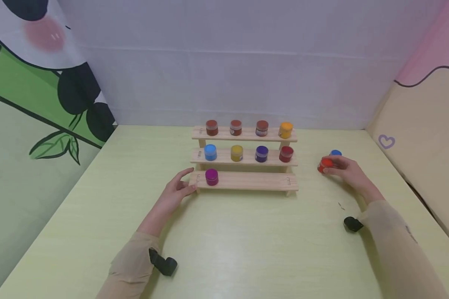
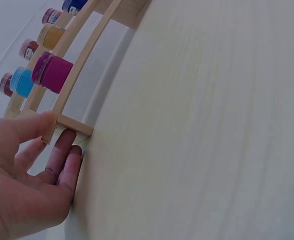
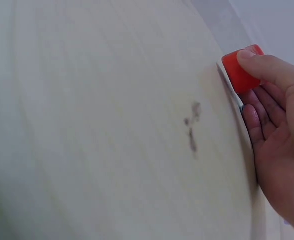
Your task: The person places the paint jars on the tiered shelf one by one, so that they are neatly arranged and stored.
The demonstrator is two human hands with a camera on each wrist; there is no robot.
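A three-tier wooden rack carries small paint jars. My left hand grips the left end of its lowest step, thumb over the edge and fingers beneath in the left wrist view. A magenta jar stands on that step near this hand. Off to the rack's right, my right hand pinches a red paint jar between thumb and fingers, close over the table. Just behind it is a blue jar, partly hidden by the hand.
The middle step holds light blue, yellow, dark blue and dark red jars. On the top step are several brownish-red jars and an orange one. Dark marks show on the pale table.
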